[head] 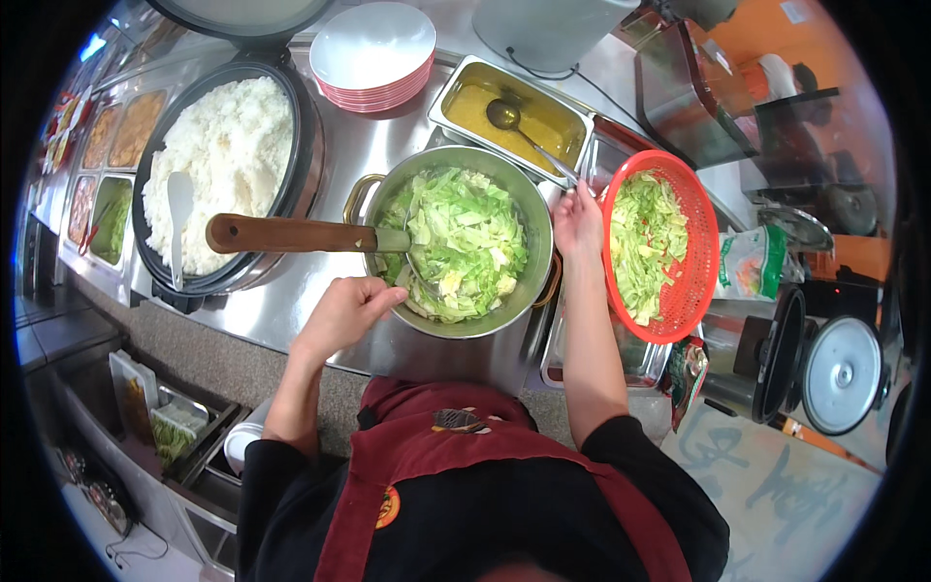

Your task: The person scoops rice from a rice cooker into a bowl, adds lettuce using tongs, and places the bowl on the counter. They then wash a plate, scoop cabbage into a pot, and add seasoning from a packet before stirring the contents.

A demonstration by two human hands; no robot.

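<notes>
A metal pot holds shredded lettuce. A strainer with a wooden handle lies across its left rim, its bowl among the leaves. My left hand is at the pot's lower left rim, fingers curled and thumb towards the rim; whether it grips the rim is unclear. My right hand has its fingers on the handle end of a metal ladle. The ladle's bowl is in yellow liquid in a rectangular steel pan. Right of this hand stands a red plastic colander with more shredded lettuce.
At left, an open rice cooker holds white rice and a white rice paddle. Stacked bowls stand behind the pot. Food pans line the far left. A plastic bag lies right of the colander.
</notes>
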